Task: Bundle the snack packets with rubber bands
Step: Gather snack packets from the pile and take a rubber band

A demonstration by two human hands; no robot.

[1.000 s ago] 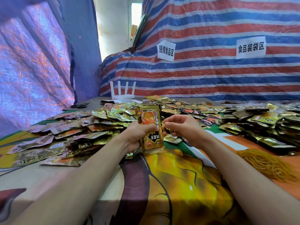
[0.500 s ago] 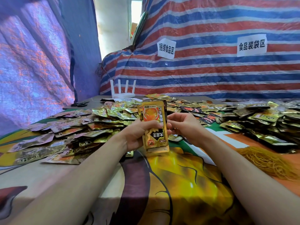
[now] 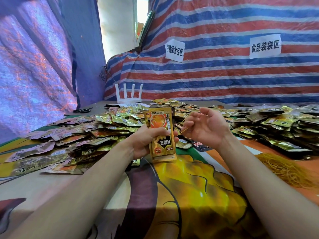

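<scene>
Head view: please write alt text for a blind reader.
The left hand grips a stack of snack packets upright while the right hand holds a rubber band beside it. Loose packets cover the table behind; a heap of rubber bands lies at right.

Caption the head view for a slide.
Left hand grips a stack of snack packets upright while the right hand stretches a rubber band beside it.

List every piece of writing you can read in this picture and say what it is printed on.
"捆绑食品区": left white paper sign on the striped tarp.
"食品装袋区": right white paper sign on the same tarp.
"大魔王", upside down: front snack packet gripped by the left hand; its smaller print is blurred.
Print on the loose packets is too small to read.
</scene>
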